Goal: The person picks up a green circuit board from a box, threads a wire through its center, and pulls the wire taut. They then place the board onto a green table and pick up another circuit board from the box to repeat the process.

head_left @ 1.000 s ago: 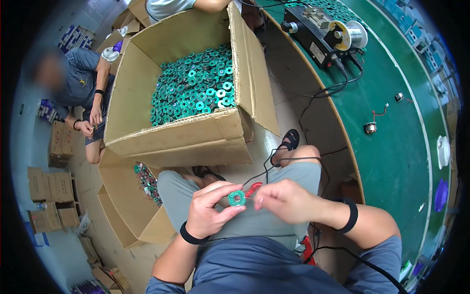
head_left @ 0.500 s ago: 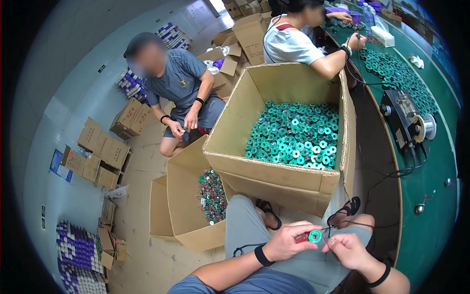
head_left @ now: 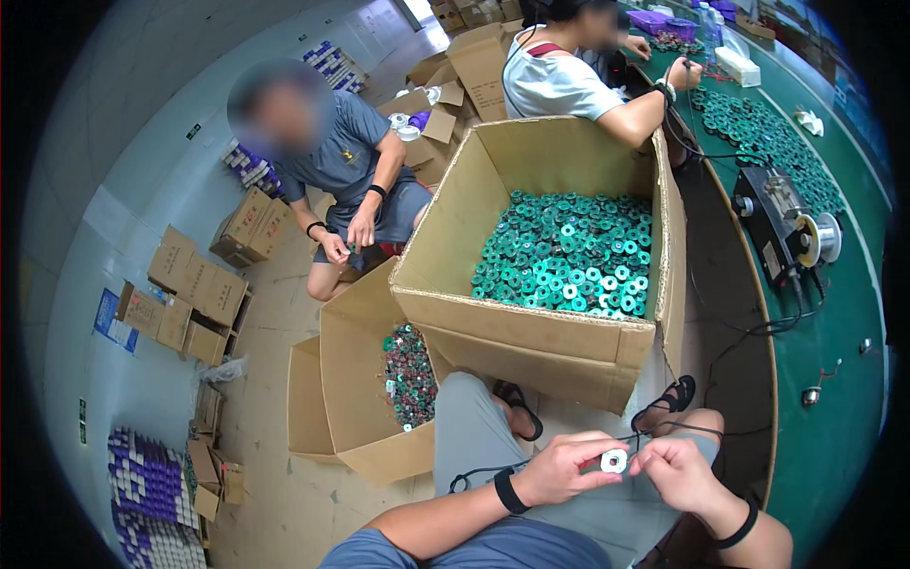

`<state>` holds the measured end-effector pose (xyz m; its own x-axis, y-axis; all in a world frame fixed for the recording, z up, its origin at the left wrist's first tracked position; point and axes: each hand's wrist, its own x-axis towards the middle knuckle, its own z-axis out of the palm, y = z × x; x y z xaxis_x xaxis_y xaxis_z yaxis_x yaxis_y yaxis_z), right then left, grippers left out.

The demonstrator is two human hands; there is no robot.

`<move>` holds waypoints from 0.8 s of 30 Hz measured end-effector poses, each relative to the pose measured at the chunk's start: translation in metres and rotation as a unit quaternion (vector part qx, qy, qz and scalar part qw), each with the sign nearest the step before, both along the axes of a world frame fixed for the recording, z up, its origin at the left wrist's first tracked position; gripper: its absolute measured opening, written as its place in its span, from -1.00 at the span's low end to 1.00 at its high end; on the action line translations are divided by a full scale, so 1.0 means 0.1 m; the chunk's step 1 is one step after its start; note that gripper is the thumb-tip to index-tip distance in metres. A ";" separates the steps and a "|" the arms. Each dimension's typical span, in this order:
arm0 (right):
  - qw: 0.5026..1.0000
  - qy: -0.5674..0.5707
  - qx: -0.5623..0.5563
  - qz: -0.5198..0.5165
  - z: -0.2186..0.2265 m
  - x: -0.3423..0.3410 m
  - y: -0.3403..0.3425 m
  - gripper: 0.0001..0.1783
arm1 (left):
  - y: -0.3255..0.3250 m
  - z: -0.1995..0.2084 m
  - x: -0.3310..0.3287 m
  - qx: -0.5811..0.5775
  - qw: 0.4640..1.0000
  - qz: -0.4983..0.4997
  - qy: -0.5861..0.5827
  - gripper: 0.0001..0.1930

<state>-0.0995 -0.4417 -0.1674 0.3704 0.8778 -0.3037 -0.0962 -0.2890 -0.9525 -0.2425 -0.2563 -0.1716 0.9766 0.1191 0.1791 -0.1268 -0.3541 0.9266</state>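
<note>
Fingers [head_left: 588,447] of the left hand [head_left: 557,471] pinch a small, pale, flat ring [head_left: 622,463] with a dark centre, above the person's grey trousers [head_left: 597,520]. The right hand [head_left: 681,477], just beside the ring, has its fingertips [head_left: 646,460] pressed together; whether they grip anything, I cannot tell.

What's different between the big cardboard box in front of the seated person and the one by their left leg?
The front box looks larger and taller; the left box looks smaller and lower. The front box holds a heap of mostly green ring-shaped parts; the left box holds a red-and-green jumble of small parts. Both are brown cardboard, open at the top and not filled to the rim.
</note>
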 end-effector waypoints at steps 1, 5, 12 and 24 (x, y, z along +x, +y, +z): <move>0.999 -0.006 -0.011 0.035 0.16 0.00 0.01 -0.75 | 0.01 -0.01 0.00 -0.001 1.000 0.001 0.000 -0.61; 0.998 -0.025 -0.033 0.046 0.04 0.03 -0.01 -0.77 | 0.02 -0.05 -0.02 0.010 1.000 0.005 0.008 -0.62; 0.998 -0.003 -0.016 0.062 -0.05 0.06 0.00 -0.74 | 0.02 -0.06 -0.08 0.034 0.999 0.021 0.005 -0.60; 0.993 -0.011 0.001 0.121 0.12 0.06 0.04 -0.76 | 0.34 -0.36 -0.19 -0.569 0.806 0.056 0.152 -0.20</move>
<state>-0.0938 -0.4378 -0.1553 0.1545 0.9425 -0.2965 -0.0029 -0.2996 -0.9540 -0.2618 -0.2219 -0.2075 0.9264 0.1290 -0.3538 0.1402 0.7538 0.6420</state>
